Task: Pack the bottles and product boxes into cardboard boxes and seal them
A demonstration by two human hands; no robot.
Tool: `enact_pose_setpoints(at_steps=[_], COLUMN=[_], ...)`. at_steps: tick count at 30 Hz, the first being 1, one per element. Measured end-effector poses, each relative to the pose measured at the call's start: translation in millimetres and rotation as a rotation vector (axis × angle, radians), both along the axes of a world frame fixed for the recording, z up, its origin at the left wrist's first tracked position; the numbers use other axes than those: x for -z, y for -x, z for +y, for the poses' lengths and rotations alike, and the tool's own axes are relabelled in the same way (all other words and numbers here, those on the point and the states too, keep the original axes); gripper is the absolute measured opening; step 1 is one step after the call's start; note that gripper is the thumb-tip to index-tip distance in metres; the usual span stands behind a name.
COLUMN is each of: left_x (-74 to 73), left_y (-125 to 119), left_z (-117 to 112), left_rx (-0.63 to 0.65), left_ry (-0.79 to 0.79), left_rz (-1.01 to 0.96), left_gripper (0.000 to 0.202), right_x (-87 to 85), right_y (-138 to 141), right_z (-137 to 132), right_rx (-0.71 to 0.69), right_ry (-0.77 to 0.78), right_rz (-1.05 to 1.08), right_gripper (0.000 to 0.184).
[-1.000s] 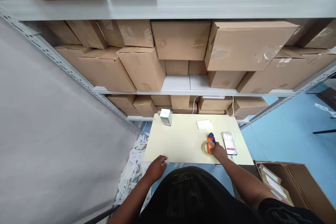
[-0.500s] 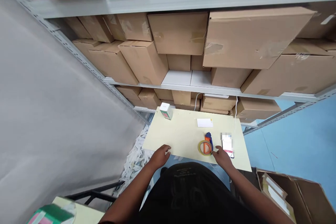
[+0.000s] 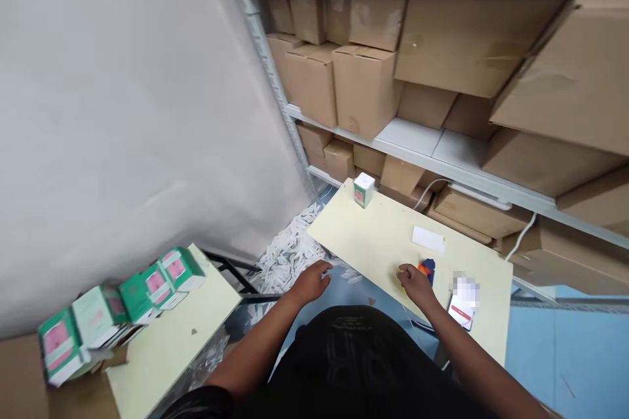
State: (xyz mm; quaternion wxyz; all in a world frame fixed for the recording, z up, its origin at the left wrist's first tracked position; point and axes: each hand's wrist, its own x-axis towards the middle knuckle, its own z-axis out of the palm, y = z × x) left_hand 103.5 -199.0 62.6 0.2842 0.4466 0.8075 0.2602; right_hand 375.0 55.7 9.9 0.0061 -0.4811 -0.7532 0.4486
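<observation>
My left hand [image 3: 313, 281] hovers off the table's near left edge, fingers loosely bent and apart, holding nothing. Over the pale yellow table [image 3: 358, 226], my right hand [image 3: 415, 285] has bent fingers with nothing visible in them. It partly covers an orange and blue tape dispenser [image 3: 428, 267]; whether they touch I cannot tell. A phone [image 3: 463, 304] with a lit screen lies to the right of that hand. Farther back are a white card-like slip [image 3: 428, 239] and a small upright white and green box [image 3: 363, 190].
A second table [image 3: 189, 327] at lower left bears several green and white cartons [image 3: 160, 281]. White paper shreds [image 3: 292, 249] heap on the floor between the tables. Metal shelving [image 3: 417, 157] with brown cardboard boxes [image 3: 366, 88] stands behind; a grey wall [image 3: 147, 111] rises at left.
The view has swung left, bringing the cartons on the second table into sight. My right hand has moved leftward across the tape dispenser. My left hand is now clear of the table edge.
</observation>
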Motion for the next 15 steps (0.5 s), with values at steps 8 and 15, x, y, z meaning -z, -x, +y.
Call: enact_pose_setpoints(at_steps=[8, 15], left_x=[2.5, 1.1], left_y=[5.5, 12.3], left_z=[-119.5, -243.5], left_rx=[-0.250, -0.370], left_ry=[-0.070, -0.093], left_rz=[-0.025, -0.032], left_gripper=[0.029, 0.029], right_x=[-2.9, -15.4], right_y=[57.3, 131.0], right_z=[-44.4, -119.8], right_rx=[-0.141, -0.202], right_ry=[-0.056, -0.095], right_rz=[-0.012, 0.017], right_gripper=[0.043, 0.047])
